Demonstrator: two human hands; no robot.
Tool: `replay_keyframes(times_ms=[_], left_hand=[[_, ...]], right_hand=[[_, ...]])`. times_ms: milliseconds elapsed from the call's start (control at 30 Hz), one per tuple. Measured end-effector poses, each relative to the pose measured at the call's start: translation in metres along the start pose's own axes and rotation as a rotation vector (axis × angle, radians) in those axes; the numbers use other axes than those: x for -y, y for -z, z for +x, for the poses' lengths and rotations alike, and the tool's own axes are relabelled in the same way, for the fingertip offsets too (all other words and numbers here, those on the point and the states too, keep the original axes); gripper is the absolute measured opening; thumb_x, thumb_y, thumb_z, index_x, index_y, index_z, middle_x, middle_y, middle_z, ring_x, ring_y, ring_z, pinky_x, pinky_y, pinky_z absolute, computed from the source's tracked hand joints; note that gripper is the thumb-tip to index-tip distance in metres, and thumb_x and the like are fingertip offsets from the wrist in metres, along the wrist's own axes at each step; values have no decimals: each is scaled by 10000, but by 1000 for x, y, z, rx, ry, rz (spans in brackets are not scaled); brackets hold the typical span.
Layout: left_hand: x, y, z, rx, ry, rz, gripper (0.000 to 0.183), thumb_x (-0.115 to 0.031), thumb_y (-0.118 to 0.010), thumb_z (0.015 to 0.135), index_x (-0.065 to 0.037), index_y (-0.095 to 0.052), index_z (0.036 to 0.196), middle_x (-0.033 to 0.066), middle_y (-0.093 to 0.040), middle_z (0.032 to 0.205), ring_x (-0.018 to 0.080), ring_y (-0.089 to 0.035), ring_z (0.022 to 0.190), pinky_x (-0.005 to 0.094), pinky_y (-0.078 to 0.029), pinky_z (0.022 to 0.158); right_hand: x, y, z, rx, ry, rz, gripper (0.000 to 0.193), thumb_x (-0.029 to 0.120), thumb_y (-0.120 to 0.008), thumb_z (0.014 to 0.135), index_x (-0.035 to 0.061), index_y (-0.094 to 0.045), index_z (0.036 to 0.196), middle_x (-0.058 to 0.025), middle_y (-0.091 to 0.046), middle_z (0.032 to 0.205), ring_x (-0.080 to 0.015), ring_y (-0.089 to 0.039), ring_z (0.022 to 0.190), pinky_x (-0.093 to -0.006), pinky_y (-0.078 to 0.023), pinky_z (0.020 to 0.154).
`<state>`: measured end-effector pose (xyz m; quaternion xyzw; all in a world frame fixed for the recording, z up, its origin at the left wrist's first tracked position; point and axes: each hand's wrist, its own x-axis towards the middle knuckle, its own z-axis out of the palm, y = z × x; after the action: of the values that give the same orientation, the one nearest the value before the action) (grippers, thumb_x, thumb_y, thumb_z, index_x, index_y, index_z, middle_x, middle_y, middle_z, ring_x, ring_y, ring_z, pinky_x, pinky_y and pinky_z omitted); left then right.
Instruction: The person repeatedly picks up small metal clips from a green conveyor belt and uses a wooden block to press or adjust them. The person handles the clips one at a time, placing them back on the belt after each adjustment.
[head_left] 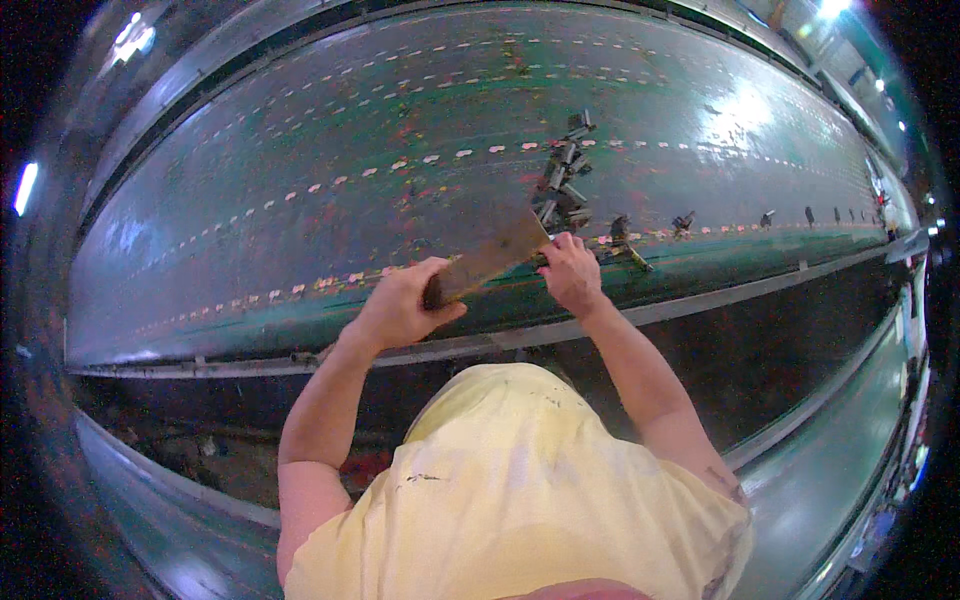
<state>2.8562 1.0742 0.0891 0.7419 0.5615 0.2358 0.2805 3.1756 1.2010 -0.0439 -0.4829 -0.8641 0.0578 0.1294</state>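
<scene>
We're leaning over the long green steel bed [300, 180] right now, and both hands are working one rusty flat bar [490, 258]. Our left hand [400, 305] is wrapped around its near end, fingers closed tight on it; our right hand [570, 272] is curled shut over the far end, pressing it down by the bed's front edge. The bar is lying tilted, low at the left and rising toward the cluster of dark clamp blocks [562, 185] just beyond its tip.

By our reckoning we're in the middle of setting or levering the bar at that cluster, and the next move is calling for a steady two-handed push with the tip kept true.

Counting up: one bar, two hands, one stacked cluster, and about six smaller dark fittings [684, 221] strung rightward along the same line, though the farthest are getting too small to count for sure.
</scene>
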Motion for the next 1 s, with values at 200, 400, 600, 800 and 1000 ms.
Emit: replay_keyframes(times_ms=[200, 400, 600, 800, 1000], left_hand=[[22, -48, -21, 117, -9, 210, 604, -439, -879, 915, -98, -640, 1352, 200, -726, 1162, 412, -732, 1150, 557, -606, 937], [32, -79, -28, 208, -10, 229, 569, -454, -875, 888, -94, -691, 1288, 197, -703, 1175, 420, -692, 1183, 553, -597, 974], [39, -96, -39, 241, -87, 219, 526, -432, -871, 876, -95, -714, 1248, 188, -708, 1200, 408, -691, 1200, 553, -600, 981], [67, -87, -50, 245, -103, 227, 510, -404, -864, 848, -113, -726, 1243, 177, -724, 1191, 410, -708, 1194, 554, -612, 985], [89, -70, -62, 287, -47, 257, 518, -410, -854, 842, -118, -728, 1251, 164, -740, 1161, 413, -732, 1156, 564, -618, 955]], right_hand=[[-16, -14, -8, -159, -226, 132, 257, 237, -836, 948, 75, -741, 1124, -146, -737, 1129, -406, -727, 1059, -488, -593, 900], [-14, 16, -47, -370, -471, 418, 335, 209, -862, 974, 59, -737, 1246, -128, -777, 1135, -264, -759, 992, -380, -611, 923], [31, 37, -118, -476, -463, 432, 280, 115, -823, 1022, 62, -727, 1280, -59, -728, 1192, -187, -709, 1005, -358, -604, 883], [60, 21, -163, -421, -489, 525, 283, 98, -795, 1041, 60, -717, 1310, -68, -696, 1291, -193, -693, 1120, -353, -591, 948], [86, 9, -176, -395, -482, 639, 285, 74, -780, 1043, 42, -718, 1319, -83, -724, 1276, -215, -704, 1135, -351, -571, 1015]])
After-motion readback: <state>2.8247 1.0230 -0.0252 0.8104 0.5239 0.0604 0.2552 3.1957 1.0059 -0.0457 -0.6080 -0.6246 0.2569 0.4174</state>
